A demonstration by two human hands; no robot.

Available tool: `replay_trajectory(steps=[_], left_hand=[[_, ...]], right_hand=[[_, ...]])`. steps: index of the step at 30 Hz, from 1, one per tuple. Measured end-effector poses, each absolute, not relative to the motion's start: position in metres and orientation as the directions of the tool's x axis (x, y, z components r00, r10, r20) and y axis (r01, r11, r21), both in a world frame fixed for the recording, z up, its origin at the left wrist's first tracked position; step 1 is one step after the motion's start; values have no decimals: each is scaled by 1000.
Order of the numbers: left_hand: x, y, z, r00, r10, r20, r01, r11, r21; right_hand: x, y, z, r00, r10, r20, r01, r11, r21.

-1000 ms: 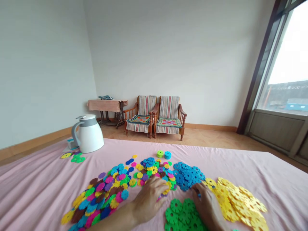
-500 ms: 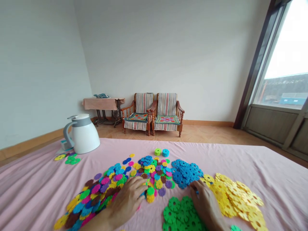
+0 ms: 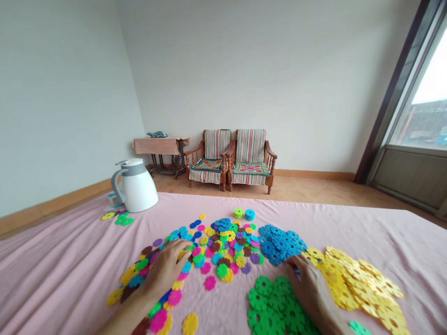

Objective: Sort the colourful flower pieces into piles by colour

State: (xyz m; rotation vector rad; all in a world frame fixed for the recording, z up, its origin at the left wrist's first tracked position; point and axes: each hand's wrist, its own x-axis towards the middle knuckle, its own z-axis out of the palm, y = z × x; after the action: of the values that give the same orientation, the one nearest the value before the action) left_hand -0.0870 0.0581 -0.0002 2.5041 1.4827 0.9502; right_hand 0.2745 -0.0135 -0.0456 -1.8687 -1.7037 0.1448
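Note:
My left hand point(image 3: 169, 263) reaches over the mixed heap of flower-shaped plastic discs point(image 3: 139, 274), its fingers bent, with a gap between thumb and forefinger. Discs show through that gap; none is plainly gripped. At the near edge of the blue disc pile point(image 3: 275, 242) is my right hand point(image 3: 307, 279), fingers closed, with a bit of a blue disc point(image 3: 297, 271) showing at the fingertips. Beneath and left of that wrist lies the green disc pile point(image 3: 272, 302). To its right spreads the yellow disc pile point(image 3: 359, 279). More mixed discs point(image 3: 230, 246) lie between my hands.
A lime-green stack point(image 3: 238, 213) and a blue stack point(image 3: 249, 214) of discs stand behind the piles. Far left is a white jug point(image 3: 139, 190), with several discs point(image 3: 124, 219) before it. Beyond the pink cloth point(image 3: 314, 218) are two wooden chairs point(image 3: 251, 153).
The view has swung left. My left hand has drawn back leftward from the middle discs to the left heap, uncovering pink discs. My right hand stays beside the blue pile.

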Motion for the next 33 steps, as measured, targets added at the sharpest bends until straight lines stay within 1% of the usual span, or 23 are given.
replay_trajectory(steps=[3, 6, 8, 12, 15, 18, 21, 26, 28, 30, 33], left_hand=[[-68, 51, 5, 413, 796, 443, 722, -583, 372], [-39, 42, 10, 527, 765, 370, 667, -642, 377], [-19, 37, 11, 616, 717, 327, 619, -697, 362], [10, 36, 8, 740, 606, 290, 540, -794, 281], [17, 38, 4, 782, 553, 288, 509, -833, 218], [9, 41, 1, 767, 559, 314, 525, -829, 193], [-16, 46, 2, 725, 616, 308, 583, -787, 201], [-65, 55, 5, 570, 766, 297, 748, -633, 198], [-75, 58, 6, 510, 802, 311, 793, -578, 190], [-73, 60, 8, 485, 809, 333, 801, -563, 201], [-53, 64, 11, 517, 785, 341, 750, -608, 262]], right_hand=[[275, -13, -46, 176, 935, 308, 867, 0, -498], [274, -14, -45, 182, 934, 307, 869, -6, -495], [274, -15, -44, 179, 935, 307, 870, -5, -492], [274, -15, -46, 164, 937, 309, 876, 5, -482], [275, -14, -48, 159, 935, 317, 878, 13, -479], [275, -14, -48, 157, 936, 316, 877, 15, -479], [276, -14, -48, 149, 940, 306, 880, 15, -475], [275, -14, -47, 121, 948, 294, 884, 31, -466], [274, -14, -46, 112, 952, 283, 880, 37, -474], [274, -14, -46, 117, 954, 276, 875, 32, -483], [274, -13, -46, 131, 951, 279, 871, 25, -491]])
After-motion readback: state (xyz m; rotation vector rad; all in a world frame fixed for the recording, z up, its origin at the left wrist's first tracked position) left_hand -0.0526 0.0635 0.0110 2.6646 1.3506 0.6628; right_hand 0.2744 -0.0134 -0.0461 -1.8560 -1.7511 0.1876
